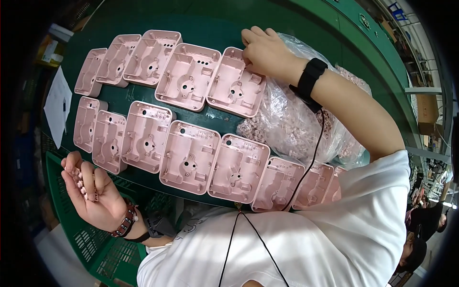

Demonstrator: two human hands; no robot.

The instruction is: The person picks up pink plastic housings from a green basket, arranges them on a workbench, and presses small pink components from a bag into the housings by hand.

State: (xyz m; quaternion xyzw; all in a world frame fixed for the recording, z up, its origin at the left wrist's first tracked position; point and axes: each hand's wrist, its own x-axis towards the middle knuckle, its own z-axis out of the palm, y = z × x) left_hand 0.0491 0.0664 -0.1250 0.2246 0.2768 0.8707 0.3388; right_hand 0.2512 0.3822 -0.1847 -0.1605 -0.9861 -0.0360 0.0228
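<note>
Pink plastic housings stand open side up in two rows. My left hand, palm up at the near left, is curled round several small pink plastic parts. It is nearest to a near-row housing. My right hand reaches over the right end of the far row. Its bent fingers are at the upper right corner of the last housing, and the fingertips are partly hidden, so what they hold cannot be made out. Beside that wrist lies a clear plastic bag full of small pink parts.
The housings stand on a green table. A green plastic crate is below its near left edge. White paper lies at the left. A black cable hangs from my right wrist across the near-row housings. People are at the far right.
</note>
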